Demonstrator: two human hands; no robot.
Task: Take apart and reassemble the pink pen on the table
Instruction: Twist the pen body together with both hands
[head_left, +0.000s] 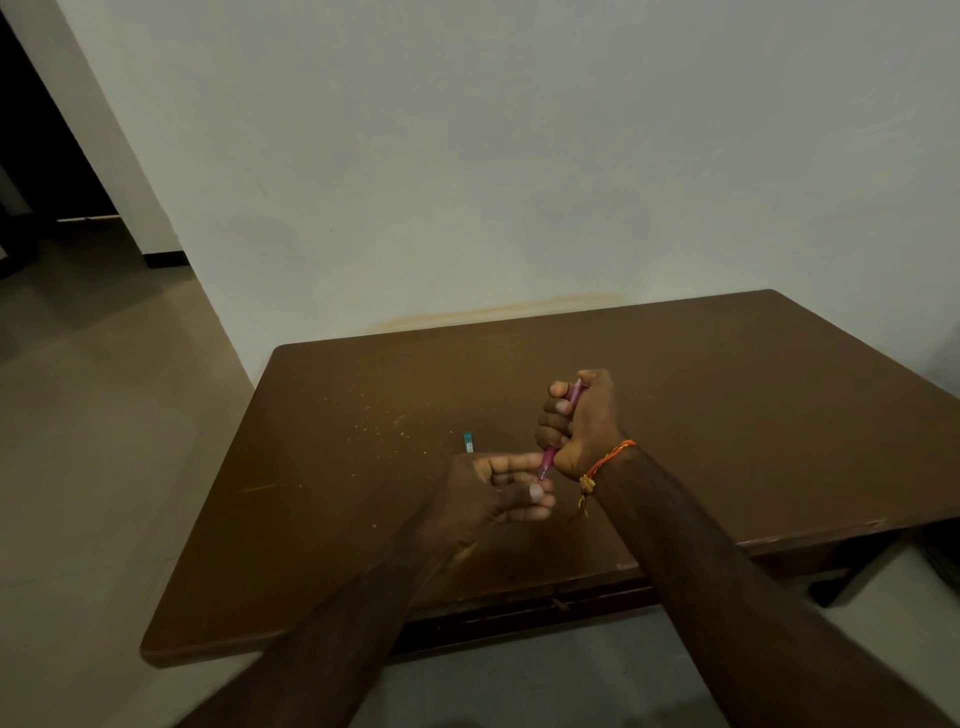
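My right hand (579, 421) is wrapped in a fist around the pink pen (548, 460), holding it nearly upright above the brown table (363, 395). The pen's upper end shows beside my thumb and its lower end sticks out below the fist. My left hand (498, 488) sits just below and to the left, its thumb and fingertips pinched at the pen's lower tip. Most of the barrel is hidden inside the fist. An orange thread bracelet (605, 462) circles my right wrist.
A small teal object (469, 441) lies on the table just behind my left hand, partly hidden by it. Pale specks dot the tabletop to the left. A white wall stands behind the table, with tiled floor on the left.
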